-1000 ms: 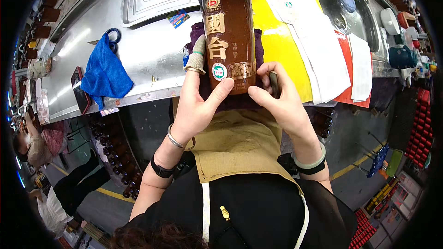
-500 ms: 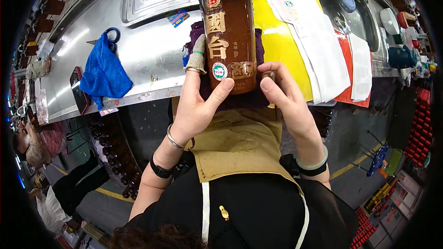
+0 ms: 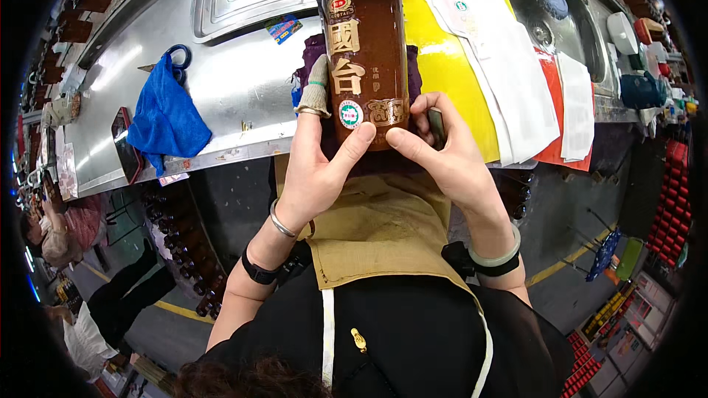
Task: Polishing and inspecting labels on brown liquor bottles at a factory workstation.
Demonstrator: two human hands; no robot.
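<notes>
Head view: both hands' grip wraps brown bottle (image 3: 367, 59) above steel workbench (image 3: 228, 88).

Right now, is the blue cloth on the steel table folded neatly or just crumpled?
Crumpled. The blue cloth lies in a loose, wrinkled heap on the steel table, corners uneven, partly covering blue-handled scissors.
</notes>
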